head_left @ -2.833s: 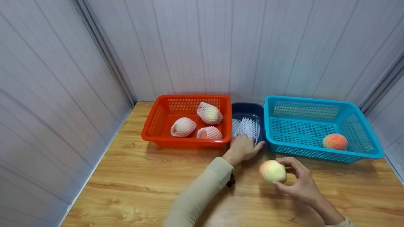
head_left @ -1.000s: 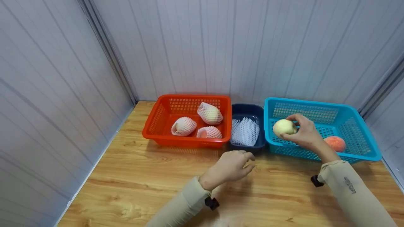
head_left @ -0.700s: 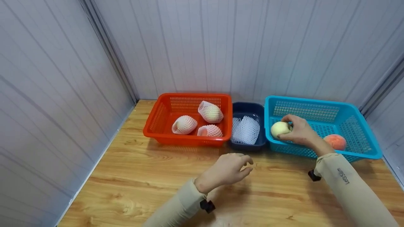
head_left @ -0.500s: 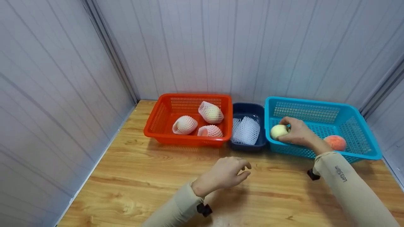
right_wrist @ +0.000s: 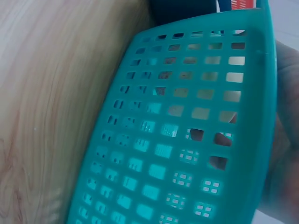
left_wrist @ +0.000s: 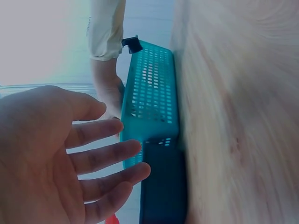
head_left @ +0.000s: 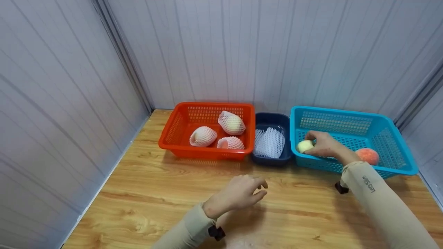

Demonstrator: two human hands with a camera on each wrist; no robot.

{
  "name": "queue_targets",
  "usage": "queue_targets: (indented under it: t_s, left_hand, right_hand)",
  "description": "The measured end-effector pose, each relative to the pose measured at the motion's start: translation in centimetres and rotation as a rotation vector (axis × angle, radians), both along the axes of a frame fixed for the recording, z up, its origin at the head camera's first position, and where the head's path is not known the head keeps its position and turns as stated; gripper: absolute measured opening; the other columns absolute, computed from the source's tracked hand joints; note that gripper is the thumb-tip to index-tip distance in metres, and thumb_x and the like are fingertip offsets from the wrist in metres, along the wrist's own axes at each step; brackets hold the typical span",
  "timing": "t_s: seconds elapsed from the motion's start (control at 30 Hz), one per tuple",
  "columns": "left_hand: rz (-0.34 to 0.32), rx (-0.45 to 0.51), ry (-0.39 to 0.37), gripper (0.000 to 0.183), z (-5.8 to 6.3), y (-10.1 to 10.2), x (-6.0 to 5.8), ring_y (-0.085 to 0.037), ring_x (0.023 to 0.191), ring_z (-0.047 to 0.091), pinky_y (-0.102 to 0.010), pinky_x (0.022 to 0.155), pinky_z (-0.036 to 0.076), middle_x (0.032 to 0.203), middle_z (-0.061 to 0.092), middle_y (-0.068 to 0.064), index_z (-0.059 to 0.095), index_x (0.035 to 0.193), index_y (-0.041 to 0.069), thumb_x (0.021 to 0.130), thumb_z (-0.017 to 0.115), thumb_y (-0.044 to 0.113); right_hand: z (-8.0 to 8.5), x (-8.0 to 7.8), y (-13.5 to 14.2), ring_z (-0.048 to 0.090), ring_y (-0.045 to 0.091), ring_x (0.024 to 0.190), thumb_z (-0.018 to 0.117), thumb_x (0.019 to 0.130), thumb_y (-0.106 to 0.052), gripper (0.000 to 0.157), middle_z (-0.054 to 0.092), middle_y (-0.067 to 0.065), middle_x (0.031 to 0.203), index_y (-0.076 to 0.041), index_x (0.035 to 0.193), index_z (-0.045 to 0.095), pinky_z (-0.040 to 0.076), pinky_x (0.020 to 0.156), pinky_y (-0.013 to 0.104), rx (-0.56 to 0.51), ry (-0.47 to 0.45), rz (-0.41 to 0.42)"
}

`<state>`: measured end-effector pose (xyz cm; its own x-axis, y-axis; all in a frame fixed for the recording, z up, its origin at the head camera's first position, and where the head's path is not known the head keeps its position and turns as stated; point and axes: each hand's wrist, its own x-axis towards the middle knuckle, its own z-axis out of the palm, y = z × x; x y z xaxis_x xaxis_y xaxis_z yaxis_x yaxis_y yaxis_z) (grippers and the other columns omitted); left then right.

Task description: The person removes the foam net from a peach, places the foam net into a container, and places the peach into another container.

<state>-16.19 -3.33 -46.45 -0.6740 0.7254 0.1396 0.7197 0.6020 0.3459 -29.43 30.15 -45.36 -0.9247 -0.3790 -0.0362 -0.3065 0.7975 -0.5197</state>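
My right hand (head_left: pixel 324 144) reaches over the front rim of the blue basket (head_left: pixel 346 111) and holds a pale yellow peach (head_left: pixel 305 146) low in its left end. Fingers and thumb curl about the fruit, covering its right side. A pinkish-orange peach (head_left: pixel 368 156) lies at the basket's right, partly behind the forearm. In the right wrist view, the basket's perforated wall (right_wrist: pixel 154 140) covers most of the fruit and fingers. My left hand (head_left: pixel 238 193) hovers above the wooden table with loosely bent fingers, holding nothing; the left wrist view shows its bare palm (left_wrist: pixel 37 158).
A navy tub (head_left: pixel 271 116) with white foam net sleeves (head_left: pixel 273 142) stands between the blue basket and a red basket (head_left: pixel 207 150). Inside the red one lie three net-wrapped peaches, one of them a pale peach (head_left: pixel 232 123). Panel walls rise behind and at both sides.
My right hand has carried the pale peach from over the table into the blue basket and lowered it there. My left hand has left the foam sleeves in the tub and drawn back toward me.
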Motion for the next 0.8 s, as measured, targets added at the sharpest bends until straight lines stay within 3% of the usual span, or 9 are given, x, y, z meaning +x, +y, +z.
queue_targets:
  t_s: [0.3,0.5,0.8]
  left_hand:
    - [-0.007,0.003,-0.073,0.02,-1.0,-0.3,0.0,-0.006,0.088,0.062,-0.024,0.077,0.05,0.099,0.068,0.006,0.069,0.109,0.017,0.097,0.058,0.03]
    - [-0.013,-0.004,-0.072,0.022,-1.1,-0.3,-0.2,-0.006,0.089,0.062,-0.025,0.078,0.05,0.098,0.067,0.007,0.07,0.109,0.016,0.097,0.057,0.03]
    - [-0.019,0.004,-0.077,0.02,-1.2,-0.2,-0.4,-0.004,0.086,0.06,-0.023,0.076,0.049,0.096,0.067,0.009,0.07,0.107,0.017,0.097,0.058,0.03]
  right_hand:
    - [-1.3,0.0,0.4,0.053,0.031,0.093,0.077,0.08,-0.026,0.042,0.061,0.019,0.111,-0.002,0.109,0.059,0.044,0.074,0.043,0.0,-0.041,0.001]
    - [-1.0,0.1,0.5,0.054,0.037,0.102,0.075,0.084,-0.024,0.044,0.059,0.024,0.117,0.003,0.114,0.058,0.045,0.079,0.05,-0.031,-0.074,0.01]
    - [-0.7,0.2,0.6,0.054,0.037,0.102,0.073,0.085,-0.025,0.048,0.058,0.026,0.119,0.005,0.118,0.056,0.045,0.08,0.05,-0.03,-0.075,0.011]
